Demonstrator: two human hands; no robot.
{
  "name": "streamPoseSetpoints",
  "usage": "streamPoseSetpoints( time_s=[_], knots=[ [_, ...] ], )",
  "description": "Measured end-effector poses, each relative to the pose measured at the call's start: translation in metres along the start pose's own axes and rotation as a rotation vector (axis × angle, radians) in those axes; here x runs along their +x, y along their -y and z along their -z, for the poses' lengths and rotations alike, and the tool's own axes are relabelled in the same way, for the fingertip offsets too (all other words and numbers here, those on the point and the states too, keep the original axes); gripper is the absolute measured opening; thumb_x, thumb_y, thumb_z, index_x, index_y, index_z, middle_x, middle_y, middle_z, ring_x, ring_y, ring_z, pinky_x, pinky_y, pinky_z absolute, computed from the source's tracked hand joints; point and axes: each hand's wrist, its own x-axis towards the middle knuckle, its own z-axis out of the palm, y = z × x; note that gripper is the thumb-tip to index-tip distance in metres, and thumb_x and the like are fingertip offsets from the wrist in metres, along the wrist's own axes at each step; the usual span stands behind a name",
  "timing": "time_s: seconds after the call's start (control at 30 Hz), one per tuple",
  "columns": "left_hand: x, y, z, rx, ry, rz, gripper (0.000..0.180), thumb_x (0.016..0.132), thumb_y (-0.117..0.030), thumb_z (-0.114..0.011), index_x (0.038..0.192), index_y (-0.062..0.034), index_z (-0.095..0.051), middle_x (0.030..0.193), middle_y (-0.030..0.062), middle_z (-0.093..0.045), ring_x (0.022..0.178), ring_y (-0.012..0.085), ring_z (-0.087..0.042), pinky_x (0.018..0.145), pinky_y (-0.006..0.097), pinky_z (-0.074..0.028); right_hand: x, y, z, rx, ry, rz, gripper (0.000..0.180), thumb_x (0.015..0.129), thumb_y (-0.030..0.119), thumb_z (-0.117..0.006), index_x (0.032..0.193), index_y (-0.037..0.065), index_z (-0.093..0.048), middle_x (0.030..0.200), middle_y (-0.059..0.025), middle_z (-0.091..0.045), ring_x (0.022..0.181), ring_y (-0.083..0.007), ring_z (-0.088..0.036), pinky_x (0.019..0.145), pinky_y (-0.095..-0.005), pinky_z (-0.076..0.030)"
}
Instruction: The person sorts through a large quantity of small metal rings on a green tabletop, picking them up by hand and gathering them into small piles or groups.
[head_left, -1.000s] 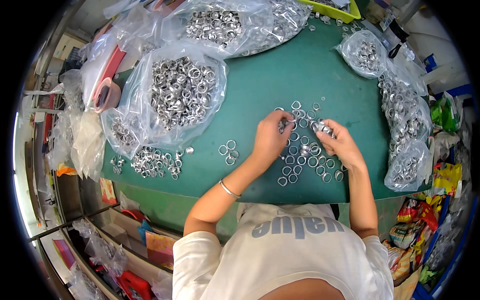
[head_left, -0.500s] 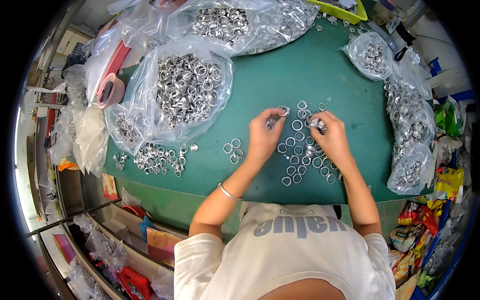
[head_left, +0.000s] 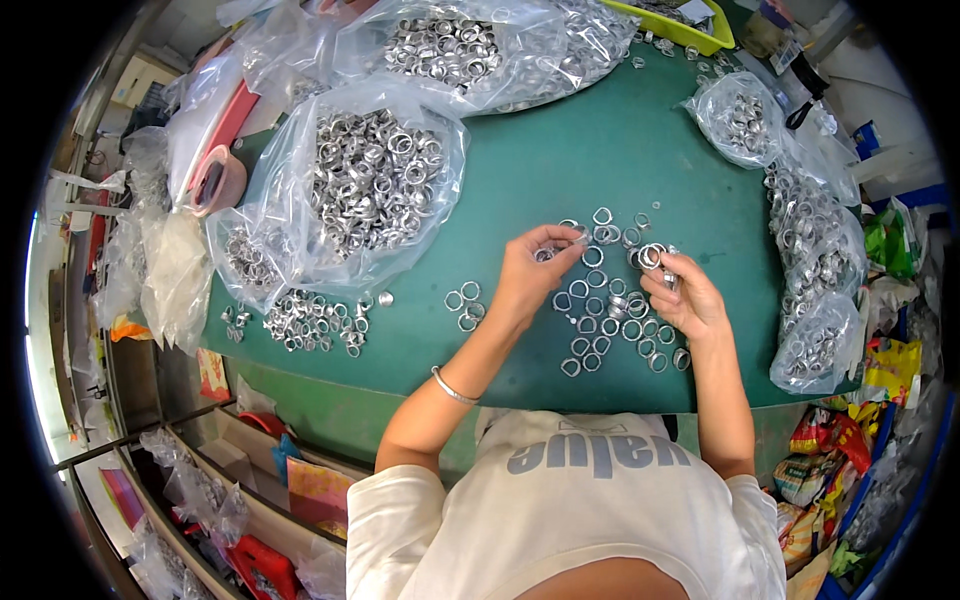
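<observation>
Head view: pinching one metal ring in the half-curled right hand, with more rings in the nearly closed left hand; best done lightly, without knocking loose rings at the right's nine o'clock, well apart from bagged rings at the left's ten

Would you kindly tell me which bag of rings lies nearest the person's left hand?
The large open clear bag on the left: its right edge comes closest to the left hand. The bag behind it and the right-side bags lie farther off.
</observation>
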Motion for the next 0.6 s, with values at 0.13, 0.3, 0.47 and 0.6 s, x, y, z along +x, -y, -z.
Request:
streamPoseSetpoints(
  time_s=[0.13,0.3,0.47,0.6],
  knots=[
    [-0.009,-0.001,-0.004,-0.072,0.089,0.001,0.016,0.082,-0.007,-0.064,0.097,-0.0030,-0.062,0.082,-0.0006,-0.063,0.059,0.0002,-0.044,0.047,0.014,-0.031,-0.004,-0.004,0.001,0.019,0.019,-0.037,0.012,0.089,0.012,-0.053,0.086,0.000,-0.055,0.066,0.0003,-0.047,0.045,-0.0033,-0.035,0.035,-0.0173,-0.026],
    [-0.013,0.004,-0.002,-0.039,0.081,-0.014,0.014,0.082,-0.008,-0.065,0.094,-0.0031,-0.063,0.078,-0.0017,-0.061,0.057,0.0002,-0.043,0.046,0.015,-0.030,-0.007,-0.011,-0.004,-0.547,-0.188,0.124,0.006,0.087,0.010,-0.058,0.086,0.005,-0.055,0.057,0.0079,-0.039,0.046,-0.0009,-0.031,0.039,-0.0180,-0.019],
    [-0.017,0.007,-0.001,0.006,0.063,0.016,0.011,0.081,-0.009,-0.065,0.092,-0.0060,-0.065,0.074,-0.0040,-0.059,0.056,0.0000,-0.043,0.045,0.014,-0.030,-0.008,-0.018,-0.001,-0.810,-0.342,0.218,0.009,0.087,0.011,-0.059,0.083,0.006,-0.052,0.057,0.0080,-0.038,0.046,-0.0009,-0.030,0.040,-0.0183,-0.019],
    [-0.022,0.006,-0.004,-0.034,0.072,0.034,0.012,0.081,-0.009,-0.066,0.092,-0.0068,-0.065,0.072,-0.0051,-0.058,0.057,-0.0004,-0.043,0.046,0.014,-0.031,-0.011,-0.019,-0.005,-0.598,-0.333,0.326,0.009,0.087,0.011,-0.057,0.082,0.007,-0.051,0.057,0.0054,-0.040,0.045,-0.0022,-0.031,0.039,-0.0182,-0.020]
  ],
)
